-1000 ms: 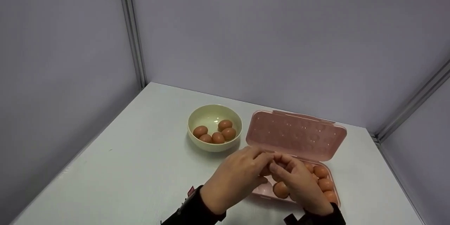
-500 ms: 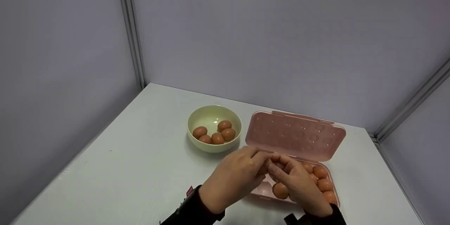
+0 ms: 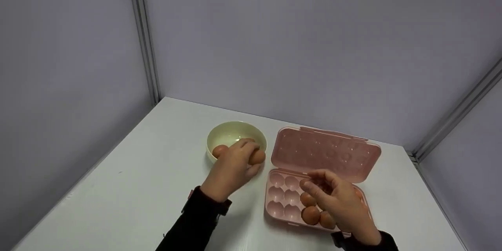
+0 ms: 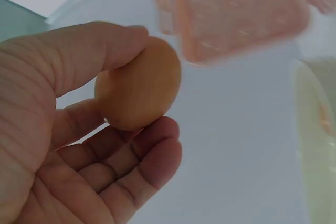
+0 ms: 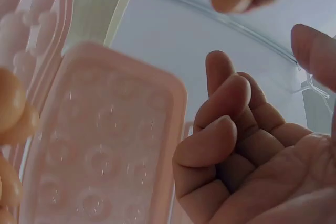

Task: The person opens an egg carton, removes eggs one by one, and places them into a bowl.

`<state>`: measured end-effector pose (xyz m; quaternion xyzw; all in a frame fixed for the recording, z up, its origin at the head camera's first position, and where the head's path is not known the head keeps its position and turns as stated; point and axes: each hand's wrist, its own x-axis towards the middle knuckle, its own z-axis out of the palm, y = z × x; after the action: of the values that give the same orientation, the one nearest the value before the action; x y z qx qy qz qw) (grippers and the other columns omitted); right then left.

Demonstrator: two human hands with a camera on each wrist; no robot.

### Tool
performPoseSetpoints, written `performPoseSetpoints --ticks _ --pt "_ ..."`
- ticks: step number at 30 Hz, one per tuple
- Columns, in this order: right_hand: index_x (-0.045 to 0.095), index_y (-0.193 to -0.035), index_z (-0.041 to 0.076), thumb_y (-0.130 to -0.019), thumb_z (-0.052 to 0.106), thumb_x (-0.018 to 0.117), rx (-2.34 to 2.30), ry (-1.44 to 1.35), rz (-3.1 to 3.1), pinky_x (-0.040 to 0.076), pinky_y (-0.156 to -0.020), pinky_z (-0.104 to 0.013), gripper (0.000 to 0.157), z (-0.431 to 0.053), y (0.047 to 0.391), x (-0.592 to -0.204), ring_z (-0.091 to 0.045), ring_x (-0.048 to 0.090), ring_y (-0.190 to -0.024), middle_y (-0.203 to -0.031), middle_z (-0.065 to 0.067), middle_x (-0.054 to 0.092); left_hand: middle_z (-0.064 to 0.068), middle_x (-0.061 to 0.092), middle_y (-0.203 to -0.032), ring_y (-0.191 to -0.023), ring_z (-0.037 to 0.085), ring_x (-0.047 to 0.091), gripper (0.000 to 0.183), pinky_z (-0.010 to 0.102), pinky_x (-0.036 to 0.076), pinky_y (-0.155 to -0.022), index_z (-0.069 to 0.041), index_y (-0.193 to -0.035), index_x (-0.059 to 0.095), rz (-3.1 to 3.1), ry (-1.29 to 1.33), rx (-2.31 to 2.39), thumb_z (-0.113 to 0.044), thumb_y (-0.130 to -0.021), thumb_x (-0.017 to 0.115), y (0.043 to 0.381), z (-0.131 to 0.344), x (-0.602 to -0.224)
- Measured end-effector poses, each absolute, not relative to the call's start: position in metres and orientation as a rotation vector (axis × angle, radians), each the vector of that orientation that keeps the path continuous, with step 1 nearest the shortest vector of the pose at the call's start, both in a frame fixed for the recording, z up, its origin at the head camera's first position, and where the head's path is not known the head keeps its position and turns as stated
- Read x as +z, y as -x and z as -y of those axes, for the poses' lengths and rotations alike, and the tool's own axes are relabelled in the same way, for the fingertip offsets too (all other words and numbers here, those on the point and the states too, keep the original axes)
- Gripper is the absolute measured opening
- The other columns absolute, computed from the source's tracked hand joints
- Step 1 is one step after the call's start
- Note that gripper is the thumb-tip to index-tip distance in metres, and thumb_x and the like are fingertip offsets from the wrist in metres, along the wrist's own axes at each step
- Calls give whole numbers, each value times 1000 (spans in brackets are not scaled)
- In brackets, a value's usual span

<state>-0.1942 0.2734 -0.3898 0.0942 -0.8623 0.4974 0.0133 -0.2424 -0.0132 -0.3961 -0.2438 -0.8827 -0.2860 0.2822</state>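
Observation:
My left hand (image 3: pixel 229 170) pinches a brown egg (image 4: pixel 142 85) between thumb and fingers, close by the right side of a pale green bowl (image 3: pixel 225 132). In the head view that hand covers part of the bowl and most of the eggs in it; one egg (image 3: pixel 220 151) shows at its left. Over a pink egg box (image 3: pixel 284 201) hovers my right hand (image 3: pixel 347 206), fingers loosely bent and nothing in its palm in the right wrist view. Brown eggs (image 3: pixel 311 215) sit in the box's middle and right cups, partly hidden by this hand. The left cups are bare.
The box's hinged lid (image 3: pixel 325 153) stands raised at the back, leaning away. Bowl and box stand side by side on a white table (image 3: pixel 149 188). Grey panels (image 3: pixel 313 47) enclose the table at the back and both sides.
Both hands were together over the egg box. My left hand has moved left toward the bowl with an egg, uncovering the box's left cups. My right hand has shifted slightly right.

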Motion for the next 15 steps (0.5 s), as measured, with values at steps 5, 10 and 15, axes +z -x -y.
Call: performPoseSetpoints --ticks 5,10,15 --pt "73 -126 18 -95 40 82 1359 -206 2747 51 -74 -22 39 -280 196 -390 -13 62 -85 -101 -1 72 12 72 -105 -91 28 70 36 48 57 -83 -7 -116 72 2556 529 -878 -10 -82 85 283 28 -416" --pt "75 -121 25 -93 50 80 1213 -213 2778 51 -73 -23 38 -278 197 -390 -12 63 -83 -96 5 72 5 65 -93 -86 23 59 22 42 55 -82 -5 -97 68 2732 402 -1013 -11 -85 85 309 35 -419" --pt "75 -119 25 -94 48 80 1196 -273 2753 51 -74 -22 34 -278 200 -391 -10 63 -82 -94 7 72 -1 55 -82 -79 19 51 24 28 46 -72 -6 -91 67 2806 309 -1165 -10 -82 89 326 39 -420"
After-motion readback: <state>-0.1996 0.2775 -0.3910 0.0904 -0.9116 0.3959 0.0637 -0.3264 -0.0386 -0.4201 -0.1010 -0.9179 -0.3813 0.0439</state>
